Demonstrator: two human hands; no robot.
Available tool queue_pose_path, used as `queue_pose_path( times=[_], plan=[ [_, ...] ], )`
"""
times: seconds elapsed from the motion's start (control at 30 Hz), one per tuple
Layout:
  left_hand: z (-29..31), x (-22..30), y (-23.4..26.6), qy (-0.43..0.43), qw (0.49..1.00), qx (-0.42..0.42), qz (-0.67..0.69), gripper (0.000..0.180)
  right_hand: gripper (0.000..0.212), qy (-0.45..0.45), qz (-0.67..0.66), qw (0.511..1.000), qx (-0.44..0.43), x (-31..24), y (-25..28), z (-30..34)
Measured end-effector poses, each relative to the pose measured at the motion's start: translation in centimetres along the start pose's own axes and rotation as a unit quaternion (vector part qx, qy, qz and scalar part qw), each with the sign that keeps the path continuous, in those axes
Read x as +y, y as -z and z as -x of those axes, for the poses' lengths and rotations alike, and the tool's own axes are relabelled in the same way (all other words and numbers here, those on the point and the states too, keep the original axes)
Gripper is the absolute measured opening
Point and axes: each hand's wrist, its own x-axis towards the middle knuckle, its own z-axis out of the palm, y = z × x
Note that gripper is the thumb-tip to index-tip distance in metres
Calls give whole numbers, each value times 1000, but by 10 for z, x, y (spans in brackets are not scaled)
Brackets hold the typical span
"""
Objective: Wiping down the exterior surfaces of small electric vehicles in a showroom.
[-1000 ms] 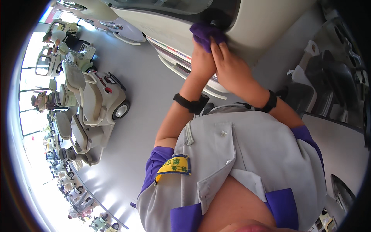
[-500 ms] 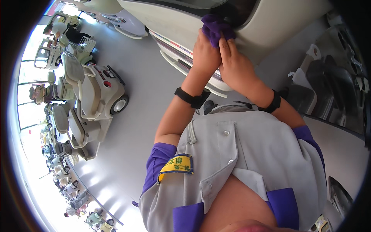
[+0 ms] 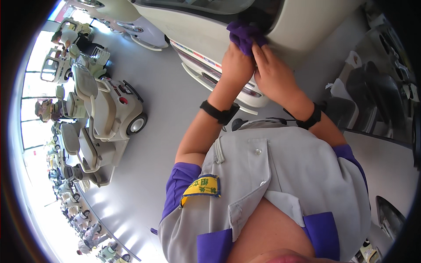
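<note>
A crumpled purple cloth [image 3: 242, 37] lies against the cream-coloured vehicle body [image 3: 206, 34], at the lower edge of its dark window [image 3: 255, 15]. My left hand [image 3: 238, 65] is closed on the cloth, its fingertips partly hidden in the folds. Beside it, my right hand [image 3: 275, 72] grips the cloth's right side, with two fingers stretched along it. The hands are close together and their inner sides touch or nearly touch. A black band circles each wrist.
Cream vehicles with seats and a rear wheel [image 3: 137, 124] stand at the left, where other people [image 3: 68, 37] are present. A pale vehicle front [image 3: 142, 30] is at the upper left. Dark seats [image 3: 372, 96] are at the right. Grey floor [image 3: 151, 87] runs between.
My hands have drawn slightly toward me, and the cloth sits a little lower in the picture. The whole view has shifted slightly too. Both hands still hold the cloth.
</note>
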Motion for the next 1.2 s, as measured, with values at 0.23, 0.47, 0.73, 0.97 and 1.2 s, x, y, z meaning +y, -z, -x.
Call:
queue_pose_path(
  times=[0.23, 0.47, 0.73, 0.97, 1.2],
  plan=[
    [27, 13, -21, -54, 998, -10, 23, 42, 70, -28, -74, 997, 15, 14, -4, 34],
    [-49, 89, 3, -286, 939, 155, 110, 52, 63, -38, -59, 968, 239, 29, 83, 4],
    [-26, 73, -71, -300, 919, 195, -162, 36, 54, -126, -41, 949, 286, 94, 23, 34],
    [40, 48, -110, -241, 918, -254, -187, 25, 42, -268, -199, 939, -79, 149, -53, 107],
    [-26, 137, -14, -101, 983, -140, -56, 39, 47, -156, -241, 935, 210, 117, 56, 59]
  ],
)
